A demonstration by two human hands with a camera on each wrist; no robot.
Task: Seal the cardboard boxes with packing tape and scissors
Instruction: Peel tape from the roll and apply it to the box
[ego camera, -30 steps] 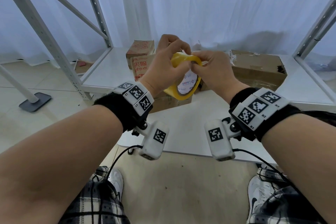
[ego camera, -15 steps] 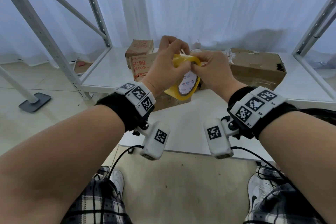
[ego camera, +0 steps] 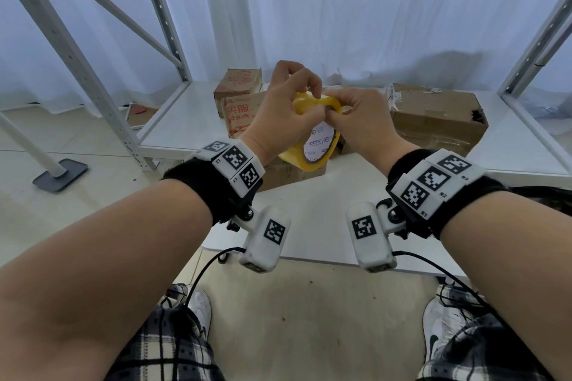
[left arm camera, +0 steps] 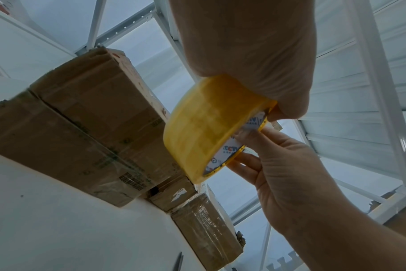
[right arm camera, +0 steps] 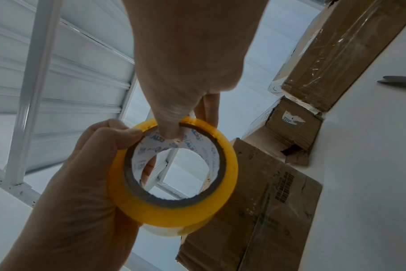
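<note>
Both hands (ego camera: 325, 120) on tape roll (ego camera: 309, 161), above boxes (ego camera: 436, 117)

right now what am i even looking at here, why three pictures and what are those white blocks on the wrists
No robot: a person wearing three cameras. One picture comes from the head, looking down; the others from the white blocks strapped under each wrist, looking up along the hand. The left hand and right hand both grip a yellow tape roll above a white shelf, the right thumb hooked into its core. Taped cardboard boxes sit on the shelf, and scissors lie on it, only their blade tips in view.
</note>
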